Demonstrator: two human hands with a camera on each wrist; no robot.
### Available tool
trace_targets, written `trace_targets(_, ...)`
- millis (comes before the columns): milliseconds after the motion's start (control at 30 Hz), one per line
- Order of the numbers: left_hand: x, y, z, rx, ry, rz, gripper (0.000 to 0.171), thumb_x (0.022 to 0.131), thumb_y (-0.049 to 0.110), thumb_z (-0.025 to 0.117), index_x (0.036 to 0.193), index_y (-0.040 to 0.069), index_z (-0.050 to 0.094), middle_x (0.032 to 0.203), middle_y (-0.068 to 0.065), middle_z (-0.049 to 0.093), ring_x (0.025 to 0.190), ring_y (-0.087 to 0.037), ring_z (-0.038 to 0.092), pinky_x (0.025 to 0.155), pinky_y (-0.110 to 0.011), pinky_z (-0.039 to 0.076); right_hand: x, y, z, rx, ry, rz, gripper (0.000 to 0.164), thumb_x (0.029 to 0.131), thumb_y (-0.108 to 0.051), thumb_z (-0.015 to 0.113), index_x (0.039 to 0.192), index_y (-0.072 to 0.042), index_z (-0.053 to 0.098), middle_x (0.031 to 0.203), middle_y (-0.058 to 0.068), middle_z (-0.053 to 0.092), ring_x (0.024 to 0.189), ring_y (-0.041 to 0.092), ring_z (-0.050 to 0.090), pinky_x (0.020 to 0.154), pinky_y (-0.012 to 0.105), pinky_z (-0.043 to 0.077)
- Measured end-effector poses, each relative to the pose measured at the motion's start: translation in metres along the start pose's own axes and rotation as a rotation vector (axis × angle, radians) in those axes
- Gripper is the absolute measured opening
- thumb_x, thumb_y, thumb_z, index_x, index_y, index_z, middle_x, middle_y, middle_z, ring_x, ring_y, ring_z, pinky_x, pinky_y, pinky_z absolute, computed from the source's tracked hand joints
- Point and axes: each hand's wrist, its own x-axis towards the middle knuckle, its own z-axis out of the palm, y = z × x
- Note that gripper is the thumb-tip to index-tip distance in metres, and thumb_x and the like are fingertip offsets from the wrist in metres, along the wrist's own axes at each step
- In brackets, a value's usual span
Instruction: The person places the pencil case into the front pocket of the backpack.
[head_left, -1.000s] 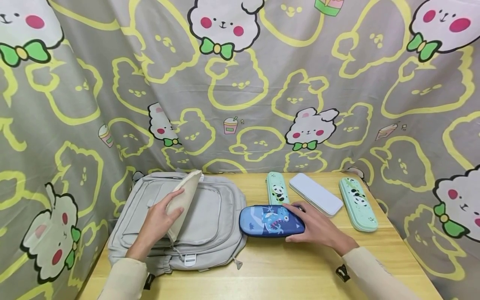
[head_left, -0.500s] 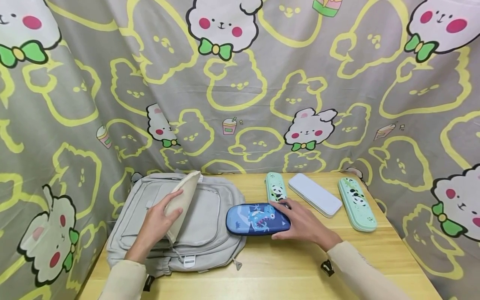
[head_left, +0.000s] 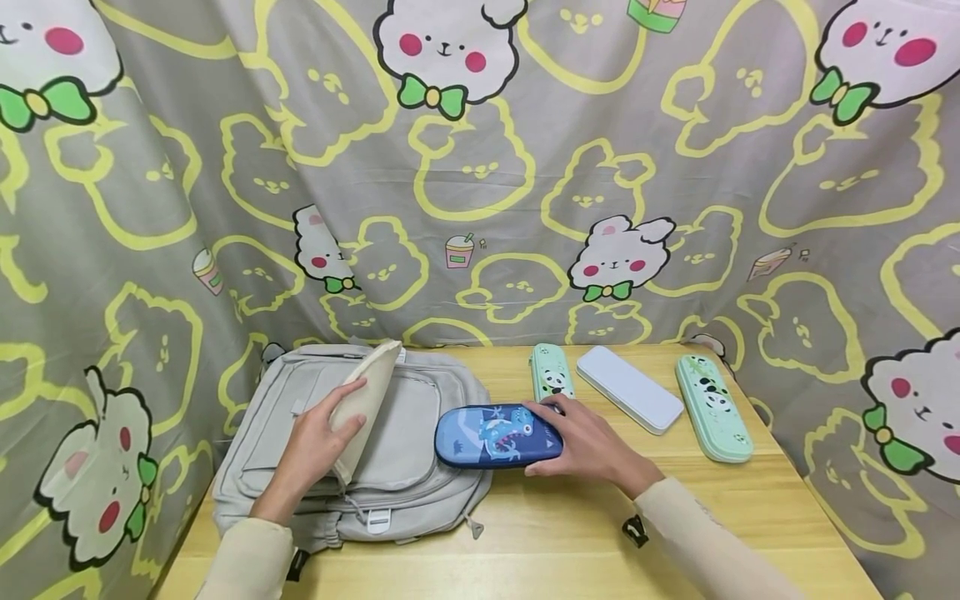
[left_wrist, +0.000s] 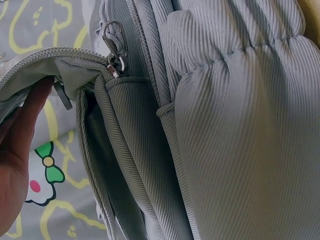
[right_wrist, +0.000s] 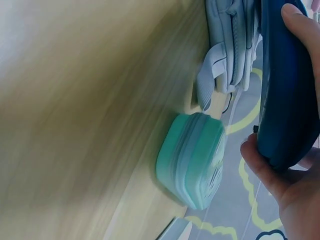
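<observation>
A grey backpack [head_left: 300,392] lies on the table at the left, its front pocket unzipped. My left hand [head_left: 322,437] grips the raised pocket flap [head_left: 372,375] and holds it up; in the left wrist view the flap's zipper edge [left_wrist: 55,52] arches over the fingers. My right hand [head_left: 588,442] holds a dark blue pencil case [head_left: 487,437] with a dinosaur picture by its right end. The case is above the table, its left end over the backpack's right side. In the right wrist view thumb and fingers clasp the case [right_wrist: 287,90] from both sides.
Behind the right hand lies a mint panda pencil case [head_left: 551,371]. Beside it are a white pencil case [head_left: 630,389] and another mint panda case [head_left: 715,408] near the table's right edge. A patterned curtain [head_left: 480,167] encloses the wooden table [head_left: 570,542].
My right hand has carried the blue pencil case leftward, from beside the backpack to over its right edge. The left hand keeps the flap raised in the same place.
</observation>
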Motion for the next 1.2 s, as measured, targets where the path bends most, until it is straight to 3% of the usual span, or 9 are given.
trace_targets(467,0.001,-0.001,-0.001,0.007,0.007,-0.005,0.057,0.104,0.01,0.074,0.157,0.022,0.06,0.154,-0.026,0.061,0.097,-0.03,0.067,0.076,-0.038,0.053,0.013,-0.016,0.01,0.019,-0.011,-0.01,0.104,0.076,-0.081,0.084,0.163,-0.032,0.053,0.147,0.007,0.059,0.124,0.025,0.061,0.097,0.051,0.057)
trace_targets(733,-0.001,-0.001,-0.001,-0.008,0.009,-0.008,0.056,0.104,0.011,0.073,0.157,0.022,0.06,0.155,-0.027,0.06,0.106,-0.035,0.071,0.078,-0.041,0.054,0.021,-0.026,0.013,0.03,-0.023,-0.024,0.105,0.076,-0.082,0.082,0.164,-0.033,0.052,0.148,0.007,0.059,0.129,0.028,0.06,0.103,0.055,0.055)
trace_targets(967,0.0,-0.002,-0.001,-0.005,0.028,-0.008,0.056,0.104,0.01,0.073,0.157,0.022,0.06,0.156,-0.025,0.06,0.121,-0.045,0.07,0.09,-0.054,0.057,0.027,-0.034,0.018,0.033,-0.014,-0.049,0.105,0.075,-0.078,0.086,0.163,-0.033,0.052,0.145,0.006,0.06,0.125,0.023,0.061,0.103,0.049,0.056)
trace_targets(1200,-0.001,0.0,-0.003,-0.004,0.028,-0.017,0.056,0.104,0.011,0.074,0.158,0.022,0.06,0.156,-0.025,0.06,0.109,-0.038,0.071,0.088,-0.053,0.055,0.032,-0.041,0.023,0.038,-0.032,-0.055,0.104,0.076,-0.078,0.085,0.163,-0.03,0.053,0.145,0.006,0.06,0.125,0.023,0.06,0.102,0.047,0.056)
